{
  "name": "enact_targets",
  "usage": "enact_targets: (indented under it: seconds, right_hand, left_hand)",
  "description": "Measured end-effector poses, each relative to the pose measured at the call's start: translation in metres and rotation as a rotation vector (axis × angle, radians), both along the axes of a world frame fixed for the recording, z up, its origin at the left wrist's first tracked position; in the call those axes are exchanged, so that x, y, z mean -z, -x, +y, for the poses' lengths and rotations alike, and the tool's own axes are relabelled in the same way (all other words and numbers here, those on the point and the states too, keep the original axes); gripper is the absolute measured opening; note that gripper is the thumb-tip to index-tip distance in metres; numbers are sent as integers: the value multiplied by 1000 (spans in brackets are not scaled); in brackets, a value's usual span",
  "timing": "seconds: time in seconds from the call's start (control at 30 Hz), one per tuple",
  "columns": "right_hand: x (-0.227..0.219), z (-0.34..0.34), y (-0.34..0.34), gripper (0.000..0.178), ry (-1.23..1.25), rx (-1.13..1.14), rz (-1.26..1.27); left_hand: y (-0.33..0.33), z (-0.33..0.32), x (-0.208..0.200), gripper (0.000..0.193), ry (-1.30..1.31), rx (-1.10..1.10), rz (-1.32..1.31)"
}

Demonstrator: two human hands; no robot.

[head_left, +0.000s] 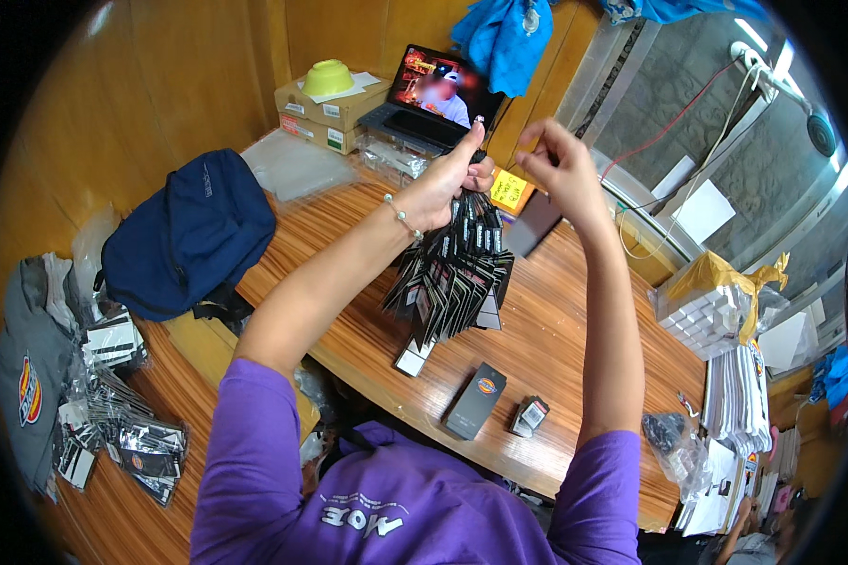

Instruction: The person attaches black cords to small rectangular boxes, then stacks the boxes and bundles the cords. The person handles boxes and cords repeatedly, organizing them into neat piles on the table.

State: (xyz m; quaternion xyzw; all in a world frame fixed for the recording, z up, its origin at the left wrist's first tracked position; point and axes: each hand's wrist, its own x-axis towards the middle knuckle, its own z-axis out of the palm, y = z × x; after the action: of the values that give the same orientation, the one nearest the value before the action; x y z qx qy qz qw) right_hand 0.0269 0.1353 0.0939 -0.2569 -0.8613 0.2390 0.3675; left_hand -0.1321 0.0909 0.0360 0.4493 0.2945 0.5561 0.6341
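Note:
Raised over the table, my left hand [441, 188] is closed round the gathered top of a thick bunch of black hang tags [454, 282]. The tags fan out downward, and a white-faced one hangs lowest. My right hand [558, 168] is up beside it, apart from the bunch, with its fingers curled in a pinch. Whether a thread or anything else is between those fingertips I cannot make out. Nearer me on the table lie a black tag stack [476, 401] with a coloured emblem and a small banded stack of labels [530, 415].
A laptop [410, 122] playing a video stands at the back, beside cardboard boxes [325, 113] topped by a yellow-green bowl [328, 78]. To the left are a navy backpack [193, 235] and bagged tags [141, 433]. A plastic-wrapped bundle [711, 315] and paper stacks [737, 395] line the right.

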Motion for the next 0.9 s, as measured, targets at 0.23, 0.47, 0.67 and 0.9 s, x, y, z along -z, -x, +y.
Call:
enact_targets:
  seconds: [0.23, 0.47, 0.67, 0.9]
  right_hand:
    - [20, -32, 14, 18, -348, 74, -87]
    - [21, -24, 25, 9, -439, 176, -166]
    - [-2, 26, 38, 13, -221, 71, -235]
    - [-20, 43, 49, 13, 289, -164, -287]
  left_hand:
    - [-3, 6, 1, 63, 118, -224, 26]
    - [5, 8, 8, 50, 49, -150, 22]
    - [-2, -3, 5, 22, 29, -26, -28]
    - [6, 13, 18, 32, -23, -19, -241]
